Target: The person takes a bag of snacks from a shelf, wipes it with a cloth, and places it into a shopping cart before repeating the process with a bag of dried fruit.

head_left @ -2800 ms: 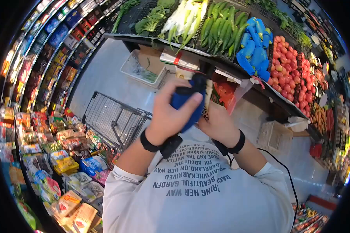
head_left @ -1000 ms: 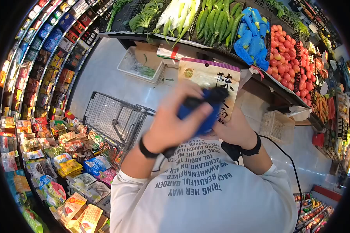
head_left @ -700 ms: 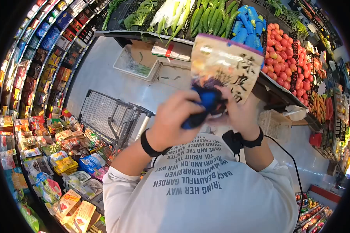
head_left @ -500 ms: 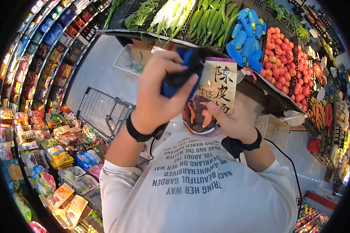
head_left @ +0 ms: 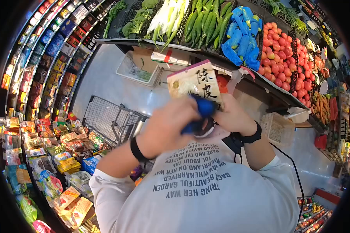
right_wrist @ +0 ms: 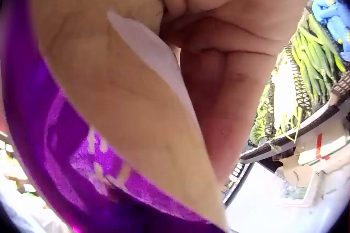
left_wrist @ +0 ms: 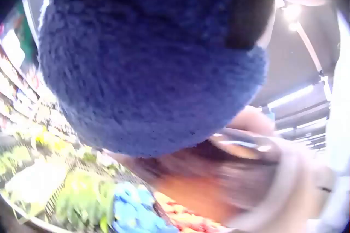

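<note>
In the head view my left hand (head_left: 165,124) grips a blue fuzzy pad (head_left: 204,106) with a black band, against the lower front of a beige pouch. My right hand (head_left: 235,116) pinches the right edge of that pouch (head_left: 182,81), which has black characters and a purple-red top edge and stands tilted. The pad (left_wrist: 153,91) fills much of the left wrist view, its dark band at the right. In the right wrist view the curled fingers (right_wrist: 219,80) lie against the pouch (right_wrist: 131,102), with shiny purple packaging beside it. The left fingers are blurred.
A wire shopping cart (head_left: 107,120) stands at the left, beside shelves of packaged goods (head_left: 68,163). Ahead are cucumbers (head_left: 208,25), blue-netted vegetables (head_left: 241,39) and tomatoes (head_left: 278,54). Crates (head_left: 276,130) stand on the floor, and a black cable (head_left: 293,165) hangs at the right.
My left hand has moved the blue pad down and to the right across the pouch. The pouch has shifted left and tilted, still held by my right hand.
</note>
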A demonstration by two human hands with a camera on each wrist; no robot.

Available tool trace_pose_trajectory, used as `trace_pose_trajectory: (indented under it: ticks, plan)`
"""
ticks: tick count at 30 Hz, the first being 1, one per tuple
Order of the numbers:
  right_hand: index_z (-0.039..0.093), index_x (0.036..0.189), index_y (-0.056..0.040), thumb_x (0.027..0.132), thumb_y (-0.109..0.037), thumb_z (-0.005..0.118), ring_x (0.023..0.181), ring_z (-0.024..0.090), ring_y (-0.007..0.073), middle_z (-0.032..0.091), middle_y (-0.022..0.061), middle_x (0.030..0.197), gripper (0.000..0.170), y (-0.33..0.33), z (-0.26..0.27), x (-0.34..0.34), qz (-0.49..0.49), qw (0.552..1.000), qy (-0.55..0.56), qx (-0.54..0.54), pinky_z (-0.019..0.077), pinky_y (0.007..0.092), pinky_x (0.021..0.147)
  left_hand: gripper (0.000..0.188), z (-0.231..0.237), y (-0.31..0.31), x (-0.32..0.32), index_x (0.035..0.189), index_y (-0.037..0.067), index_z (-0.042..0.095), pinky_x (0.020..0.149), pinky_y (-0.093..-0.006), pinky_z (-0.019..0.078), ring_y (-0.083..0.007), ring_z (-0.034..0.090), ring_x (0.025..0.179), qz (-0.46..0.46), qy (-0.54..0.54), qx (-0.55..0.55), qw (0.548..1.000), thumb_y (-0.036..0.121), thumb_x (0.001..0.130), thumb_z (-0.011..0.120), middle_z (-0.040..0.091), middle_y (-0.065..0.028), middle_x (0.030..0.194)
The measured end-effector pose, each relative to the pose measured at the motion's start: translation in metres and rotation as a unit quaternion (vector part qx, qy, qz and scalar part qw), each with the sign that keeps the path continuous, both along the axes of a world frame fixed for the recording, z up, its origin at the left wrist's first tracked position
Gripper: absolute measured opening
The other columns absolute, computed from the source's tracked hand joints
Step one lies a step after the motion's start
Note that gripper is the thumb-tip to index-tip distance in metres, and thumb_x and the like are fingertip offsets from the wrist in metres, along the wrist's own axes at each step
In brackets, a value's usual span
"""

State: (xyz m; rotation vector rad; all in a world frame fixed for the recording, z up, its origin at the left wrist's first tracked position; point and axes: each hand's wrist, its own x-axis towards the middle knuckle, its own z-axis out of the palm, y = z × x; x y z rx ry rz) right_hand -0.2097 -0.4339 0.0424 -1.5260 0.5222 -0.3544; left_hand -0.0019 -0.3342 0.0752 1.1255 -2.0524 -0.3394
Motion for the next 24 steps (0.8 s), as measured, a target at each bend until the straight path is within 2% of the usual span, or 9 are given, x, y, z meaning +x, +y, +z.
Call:
trace_pose_trajectory:
  ticks: [3,4,5,7,9,12,15,19,24]
  plan:
    - [0.062,0.123,-0.0008,0.101,-0.018,0.058,0.098,0.065,0.0130,0.071,0.0074,0.104,0.028,0.011,-0.004,0.006,-0.091,0.993,-0.051,-0.049,0.0515,0.0301,0.088,0.036,0.002,0.017,-0.005,0.093,0.007,0.060,0.075,-0.0393,0.0536,-0.0305,0.064,0.091,-0.030,-0.011,0.056,0.998,0.006,0.062,0.076,0.059,-0.0096,0.097]
    - [0.062,0.124,-0.0013,0.103,-0.019,0.057,0.099,0.064,0.0127,0.071,0.0063,0.106,0.028,0.019,0.010,0.008,-0.080,0.995,-0.011,0.066,0.0502,0.0302,0.090,0.033,0.003,0.012,0.001,0.092,0.006,0.059,0.074,-0.0389,0.0532,-0.0305,0.064,0.089,-0.002,0.011,0.029,1.000,0.006,0.065,0.077,0.059,-0.0100,0.094]
    - [0.060,0.126,0.0004,0.105,-0.022,0.053,0.101,0.062,0.0116,0.070,0.0065,0.109,0.031,0.020,0.000,0.005,-0.040,0.994,-0.053,-0.085,0.0491,0.0302,0.092,0.030,0.004,-0.002,0.013,0.092,0.006,0.059,0.073,-0.0385,0.0527,-0.0304,0.064,0.086,0.028,0.033,-0.001,0.999,0.006,0.068,0.078,0.059,-0.0105,0.091]
    - [0.058,0.127,0.0021,0.107,-0.026,0.049,0.102,0.061,0.0111,0.068,0.0064,0.114,0.036,0.033,0.002,0.013,-0.083,0.994,-0.057,-0.038,0.0486,0.0298,0.092,0.028,0.008,-0.025,0.037,0.095,0.001,0.057,0.076,-0.0349,0.0498,-0.0268,0.063,0.087,0.129,0.055,-0.050,0.989,0.000,0.076,0.078,0.064,-0.0137,0.099]
    - [0.058,0.128,0.0020,0.108,-0.029,0.045,0.103,0.061,0.0111,0.067,0.0062,0.115,0.039,0.036,0.002,0.015,-0.099,0.993,-0.047,-0.032,0.0486,0.0294,0.092,0.027,0.012,-0.019,0.036,0.094,0.003,0.058,0.076,-0.0349,0.0504,-0.0269,0.063,0.087,0.119,0.070,-0.018,0.990,0.001,0.077,0.078,0.063,-0.0129,0.099]
    - [0.057,0.129,0.0016,0.110,-0.033,0.040,0.104,0.061,0.0115,0.066,0.0062,0.118,0.044,0.033,0.010,0.019,-0.131,0.989,-0.063,0.006,0.0488,0.0288,0.092,0.028,0.007,0.019,0.006,0.091,0.006,0.061,0.076,-0.0399,0.0536,-0.0322,0.065,0.085,-0.094,0.002,0.063,0.994,0.007,0.069,0.078,0.063,-0.0114,0.094]
    - [0.056,0.131,0.0018,0.111,-0.037,0.032,0.105,0.061,0.0122,0.065,0.0071,0.118,0.049,0.041,0.006,0.023,-0.154,0.985,-0.080,0.023,0.0496,0.0290,0.093,0.027,0.006,0.007,0.013,0.091,0.006,0.060,0.074,-0.0396,0.0531,-0.0317,0.065,0.084,-0.099,0.015,0.026,0.995,0.006,0.070,0.078,0.062,-0.0112,0.094]
    - [0.052,0.135,0.0041,0.110,-0.044,0.029,0.105,0.062,0.0128,0.065,0.0075,0.118,0.059,0.058,0.000,0.024,-0.170,0.978,-0.104,0.063,0.0499,0.0284,0.094,0.026,0.008,-0.038,0.037,0.092,0.006,0.060,0.071,-0.0376,0.0518,-0.0311,0.064,0.082,0.016,0.053,-0.016,0.998,0.001,0.074,0.078,0.063,-0.0099,0.094]
    - [0.058,0.130,0.0026,0.110,-0.046,0.033,0.104,0.060,0.0126,0.066,0.0060,0.116,0.058,0.058,-0.019,0.020,-0.221,0.962,-0.138,0.082,0.0479,0.0287,0.095,0.031,0.020,0.018,-0.002,0.094,0.011,0.060,0.076,-0.0393,0.0547,-0.0293,0.065,0.090,-0.220,-0.086,0.032,0.971,0.005,0.066,0.073,0.062,-0.0059,0.100]
